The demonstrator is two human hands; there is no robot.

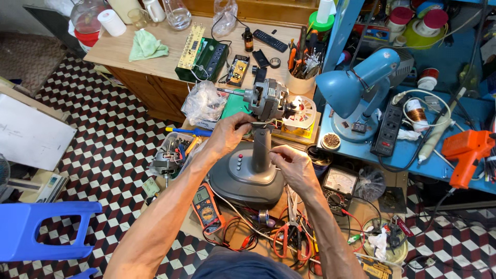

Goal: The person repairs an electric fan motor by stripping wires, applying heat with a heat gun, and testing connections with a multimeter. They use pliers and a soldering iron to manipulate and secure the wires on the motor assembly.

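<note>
The fan motor [267,99], sitting atop the grey fan stand [248,175], is being steadied by the left hand [231,133], fingers curled beneath it; a thin wire is being pinched by the right hand [291,161]. Careful threading is probably needed next.

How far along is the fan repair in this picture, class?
Done: the fan motor sits bare on the grey stand, with no blades or guard visible. In hand: the left hand grips under the motor; the right hand pinches something thin. Left: refitting covers, probably.
</note>
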